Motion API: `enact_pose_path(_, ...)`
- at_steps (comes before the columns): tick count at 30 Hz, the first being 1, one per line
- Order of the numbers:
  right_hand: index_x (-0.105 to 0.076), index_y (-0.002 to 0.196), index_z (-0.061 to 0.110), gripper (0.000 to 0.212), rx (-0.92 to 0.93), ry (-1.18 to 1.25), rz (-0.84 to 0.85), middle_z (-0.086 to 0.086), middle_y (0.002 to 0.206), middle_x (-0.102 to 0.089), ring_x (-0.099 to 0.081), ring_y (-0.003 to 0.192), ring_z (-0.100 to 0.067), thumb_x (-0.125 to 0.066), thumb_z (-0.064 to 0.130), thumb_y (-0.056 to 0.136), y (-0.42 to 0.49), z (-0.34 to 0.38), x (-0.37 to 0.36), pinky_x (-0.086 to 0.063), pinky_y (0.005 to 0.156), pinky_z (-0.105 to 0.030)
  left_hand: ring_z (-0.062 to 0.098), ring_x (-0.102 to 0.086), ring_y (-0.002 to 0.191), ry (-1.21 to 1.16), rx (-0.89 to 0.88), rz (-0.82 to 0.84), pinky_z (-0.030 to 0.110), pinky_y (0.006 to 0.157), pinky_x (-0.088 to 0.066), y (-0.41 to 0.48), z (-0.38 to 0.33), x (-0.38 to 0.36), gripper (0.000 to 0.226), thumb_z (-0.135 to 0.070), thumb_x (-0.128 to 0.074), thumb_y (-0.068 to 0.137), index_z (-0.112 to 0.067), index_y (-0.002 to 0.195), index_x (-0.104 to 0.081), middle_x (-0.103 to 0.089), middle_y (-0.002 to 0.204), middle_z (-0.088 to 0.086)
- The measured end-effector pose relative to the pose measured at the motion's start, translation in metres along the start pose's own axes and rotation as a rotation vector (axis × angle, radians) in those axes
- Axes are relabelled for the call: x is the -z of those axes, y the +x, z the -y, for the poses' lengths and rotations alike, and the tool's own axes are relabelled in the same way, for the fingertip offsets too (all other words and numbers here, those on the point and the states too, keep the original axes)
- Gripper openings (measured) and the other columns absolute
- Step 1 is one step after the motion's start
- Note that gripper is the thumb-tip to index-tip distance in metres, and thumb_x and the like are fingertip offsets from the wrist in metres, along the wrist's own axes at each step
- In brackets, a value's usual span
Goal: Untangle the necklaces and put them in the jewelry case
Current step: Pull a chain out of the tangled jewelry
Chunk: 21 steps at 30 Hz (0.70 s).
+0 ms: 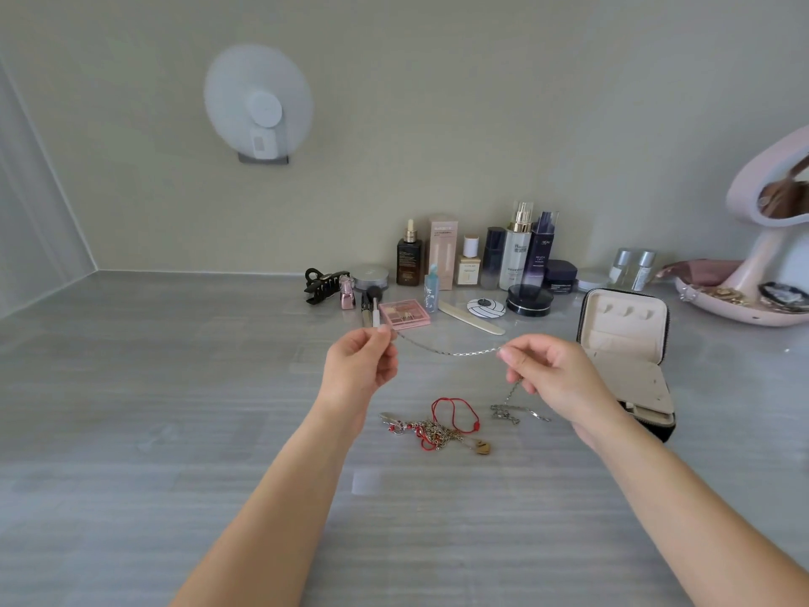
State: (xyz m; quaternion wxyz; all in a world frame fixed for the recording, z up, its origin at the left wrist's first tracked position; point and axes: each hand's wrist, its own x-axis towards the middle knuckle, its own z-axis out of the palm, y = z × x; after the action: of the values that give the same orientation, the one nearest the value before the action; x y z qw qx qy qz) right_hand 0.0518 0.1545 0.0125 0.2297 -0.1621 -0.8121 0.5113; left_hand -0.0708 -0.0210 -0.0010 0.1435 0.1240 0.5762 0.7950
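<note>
A silver chain [451, 350] is held above the tabletop [175, 387], stretched in a shallow sag between the left hand [361, 365] and the right hand [551, 374]. One end is pinched between thumb and forefinger of the left hand; the chain is pinched likewise by the fingers of the right hand, below which its remainder hangs down to a small heap [510, 411] resting on the tabletop. Toward the middle of the tabletop, just left of that heap, a tangle [437, 429] of red cord and fine chains is seen, apparently apart from the held chain. The case [626, 343] lies open toward the right edge, near the right hand. If the chain is drawn further, the trailing heap may be dragged into the tangle and snagged again, or a knot within it may be tightened. If a pinch is loosened, the freed end would drop.
</note>
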Motion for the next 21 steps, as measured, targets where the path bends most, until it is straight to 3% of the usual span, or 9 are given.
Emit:
enact_pose_path(4, -0.065, 0.078, 0.018, 0.012, 0.05, -0.055, 0.016, 0.006, 0.048, -0.055, -0.042, 0.043, -0.007, -0.059, 0.02, 0.089, 0.005, 0.023, 0.007, -0.037, 0.047, -0.013, 0.011, -0.053, 0.058, 0.119, -0.007, -0.003, 0.019, 0.059, -0.05, 0.002, 0.007, -0.001, 0.018, -0.015, -0.051, 0.094, -0.009, 0.079, -0.059, -0.058, 0.067, 0.002)
enact_pose_path(8, -0.066, 0.079, 0.02, 0.012, 0.102, -0.181, 0.083, 0.006, 0.053, -0.057, -0.047, 0.048, -0.004, -0.06, 0.023, 0.088, 0.016, 0.056, 0.007, -0.04, 0.055, -0.018, 0.014, -0.063, 0.068, 0.177, -0.008, 0.059, 0.025, 0.072, -0.053, -0.002, 0.01, -0.004, 0.021, -0.016, -0.046, 0.096, -0.01, 0.08, -0.058, -0.067, 0.076, 0.005)
enact_pose_path(12, -0.065, 0.075, 0.021, 0.014, 0.112, -0.176, 0.111, 0.006, 0.054, -0.056, -0.045, 0.043, -0.001, -0.061, 0.024, 0.088, 0.03, 0.089, -0.005, -0.041, 0.05, -0.012, 0.016, -0.067, 0.082, 0.139, -0.002, 0.166, 0.029, 0.081, -0.052, -0.007, 0.011, -0.011, 0.02, -0.017, -0.04, 0.099, -0.009, 0.086, -0.054, -0.069, 0.089, 0.006)
enact_pose_path(18, -0.062, 0.072, 0.019, 0.017, 0.172, -0.116, 0.119, 0.003, 0.055, -0.057, -0.043, 0.043, -0.004, -0.06, 0.023, 0.089, 0.044, 0.123, -0.025, -0.038, 0.05, -0.018, 0.017, -0.065, 0.102, 0.079, 0.016, 0.289, 0.033, 0.095, -0.046, -0.013, 0.013, -0.015, 0.018, -0.021, -0.033, 0.101, -0.007, 0.099, -0.045, -0.069, 0.1, 0.002)
enact_pose_path(21, -0.062, 0.074, 0.018, 0.015, 0.203, -0.079, 0.074, 0.002, 0.054, -0.054, -0.041, 0.038, -0.002, -0.061, 0.022, 0.088, 0.049, 0.136, -0.029, -0.036, 0.043, -0.014, 0.016, -0.065, 0.103, 0.094, 0.024, 0.298, 0.034, 0.098, -0.042, -0.013, 0.014, -0.013, 0.018, -0.023, -0.033, 0.101, -0.011, 0.094, -0.045, -0.07, 0.1, 0.001)
